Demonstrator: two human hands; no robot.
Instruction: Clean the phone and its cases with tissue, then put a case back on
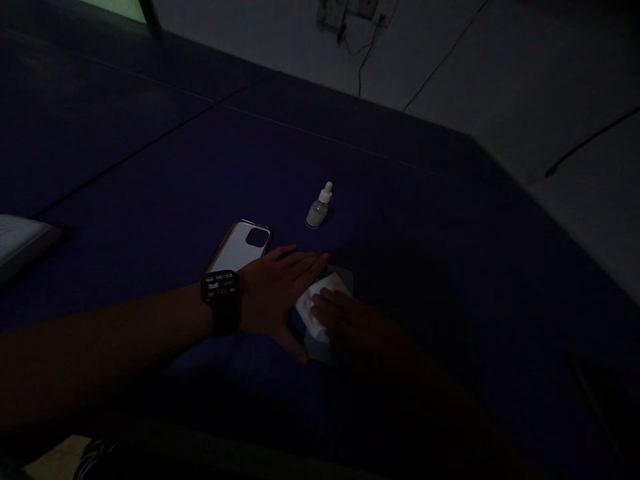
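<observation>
In dim light, a white cloth or tissue (319, 313) lies folded on a flat grey object with rounded corners (320, 350), perhaps a phone, mostly hidden. My right hand (357, 327) presses its fingers onto the cloth from the right, largely lost in shadow. With fingers stretched and thumb apart, my left hand (275, 290) rests flat along the object's left edge. A smartwatch (221, 293) is on that wrist. Just behind the left hand lies a phone case (237, 250) with a dark camera cutout. A small dropper bottle (318, 210) stands upright beyond both hands.
The dark blue table (175, 180) reaches to a pale wall (440, 60) at the back and right. A white box-like item (23, 243) sits at the left edge. Cables (367, 57) hang from wall sockets (357, 8).
</observation>
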